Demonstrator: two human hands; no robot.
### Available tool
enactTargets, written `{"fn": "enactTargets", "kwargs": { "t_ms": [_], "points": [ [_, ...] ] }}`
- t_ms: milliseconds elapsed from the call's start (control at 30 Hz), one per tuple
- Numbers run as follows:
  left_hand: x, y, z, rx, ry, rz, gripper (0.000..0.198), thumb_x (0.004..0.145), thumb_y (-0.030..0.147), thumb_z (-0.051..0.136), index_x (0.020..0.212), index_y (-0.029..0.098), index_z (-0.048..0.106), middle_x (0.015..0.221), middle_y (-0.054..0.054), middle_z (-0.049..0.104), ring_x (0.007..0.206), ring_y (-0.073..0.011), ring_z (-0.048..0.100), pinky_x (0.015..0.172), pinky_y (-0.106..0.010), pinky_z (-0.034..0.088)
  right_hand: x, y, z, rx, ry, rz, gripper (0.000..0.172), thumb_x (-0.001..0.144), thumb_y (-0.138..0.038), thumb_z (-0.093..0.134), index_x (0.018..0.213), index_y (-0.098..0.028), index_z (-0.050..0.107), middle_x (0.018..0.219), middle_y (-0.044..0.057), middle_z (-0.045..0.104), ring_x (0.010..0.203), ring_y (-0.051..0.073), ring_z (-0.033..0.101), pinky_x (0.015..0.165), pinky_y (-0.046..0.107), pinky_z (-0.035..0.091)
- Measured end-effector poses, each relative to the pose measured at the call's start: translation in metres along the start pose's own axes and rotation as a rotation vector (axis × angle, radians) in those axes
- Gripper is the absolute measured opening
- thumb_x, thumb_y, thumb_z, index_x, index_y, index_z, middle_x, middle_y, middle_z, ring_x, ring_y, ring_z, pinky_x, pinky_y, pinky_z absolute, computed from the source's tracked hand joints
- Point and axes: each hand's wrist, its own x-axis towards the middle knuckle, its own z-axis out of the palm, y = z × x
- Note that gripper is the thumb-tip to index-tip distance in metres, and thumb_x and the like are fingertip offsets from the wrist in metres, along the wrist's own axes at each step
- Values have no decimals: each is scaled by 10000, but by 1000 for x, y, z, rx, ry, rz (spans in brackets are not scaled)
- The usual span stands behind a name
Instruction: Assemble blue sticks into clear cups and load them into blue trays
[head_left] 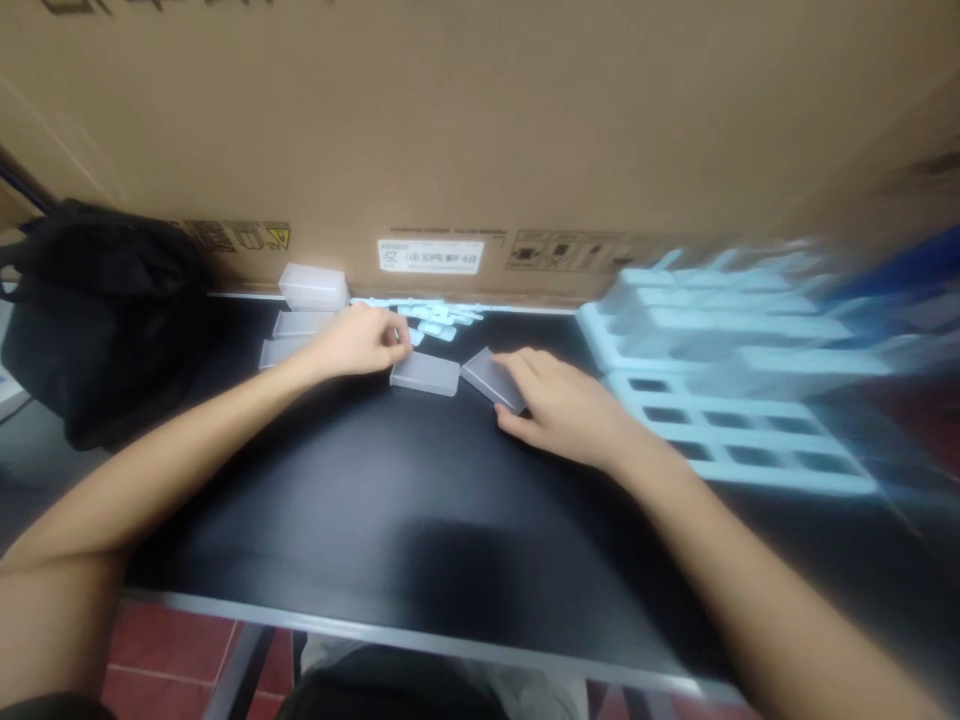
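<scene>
The light blue trays [750, 380] at right smear into motion blur, their far compartments unreadable, and the print on the white label [430, 256] of the cardboard box [480, 120] is too small to read. The curled fingers [397, 345] of the left hand [358, 342] hide whatever they perhaps pinch among the small pale parts [442, 320], while the right hand [566, 408] covers one end of a tilted clear case [484, 372].

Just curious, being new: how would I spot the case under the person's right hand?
Find the cardboard box behind the black table. Before its white label lie two frosted plastic cases. It is the right-hand case, angled under the right hand, while its neighbour lies square.
</scene>
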Motion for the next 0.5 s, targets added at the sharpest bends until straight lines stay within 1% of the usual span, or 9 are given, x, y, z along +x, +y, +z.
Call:
{"fn": "enactTargets", "kwargs": {
  "t_ms": [67, 133, 200, 267, 333, 367, 500],
  "points": [
    [3, 6, -4, 137, 16, -2, 184, 877, 307, 672, 956, 201, 799, 884, -51, 803, 794, -206, 720, 803, -331, 535, -1, 0, -3, -3, -29, 24, 539, 982, -382, 502, 1439, -99, 551, 1301, 203, 666, 1156, 349, 653, 962, 487, 564],
    [11, 12, -7, 245, 68, -7, 236, 905, 295, 654, 1076, 219, 798, 970, -62, 812, 877, -228, 733, 831, -344, 538, -1, -2, -5, -7, -44, 32, 542, 986, -380, 498, 1445, -96, 551, 1312, 206, 661, 1165, 346, 651, 967, 478, 561],
    [23, 15, -7, 343, 101, -21, 324, 922, 267, 640, 1222, 236, 760, 1098, -87, 807, 974, -260, 737, 862, -373, 545, -1, -4, -5, -12, -47, 29, 539, 991, -373, 492, 1446, -91, 553, 1314, 206, 657, 1174, 344, 645, 979, 470, 556],
    [37, 15, -5, 411, 73, -29, 390, 920, 253, 647, 1302, 254, 724, 1182, -108, 789, 1031, -294, 733, 875, -410, 551, -1, -6, -3, -14, -37, 24, 539, 996, -367, 485, 1453, -89, 549, 1316, 203, 653, 1183, 341, 639, 989, 462, 550],
    [49, 11, -1, 422, 39, -25, 387, 918, 245, 644, 1295, 278, 725, 1195, -103, 782, 1041, -305, 730, 876, -429, 556, -2, -6, -1, -16, -15, 17, 541, 998, -371, 484, 1460, -96, 543, 1308, 198, 654, 1178, 336, 637, 984, 452, 547],
    [53, 9, 2, 410, 40, -24, 375, 921, 239, 633, 1279, 289, 730, 1189, -94, 782, 1039, -302, 729, 874, -430, 557, -2, -5, 0, -19, -3, 11, 538, 998, -373, 485, 1460, -103, 542, 1298, 195, 657, 1168, 333, 637, 977, 446, 546],
    [57, 0, 8, 354, 110, -36, 374, 921, 215, 603, 1271, 279, 719, 1175, -90, 778, 1049, -293, 721, 874, -426, 561, -4, -4, 3, -30, 31, -7, 514, 1001, -375, 477, 1444, -126, 550, 1272, 188, 664, 1127, 323, 637, 946, 433, 544]
  ]
}}
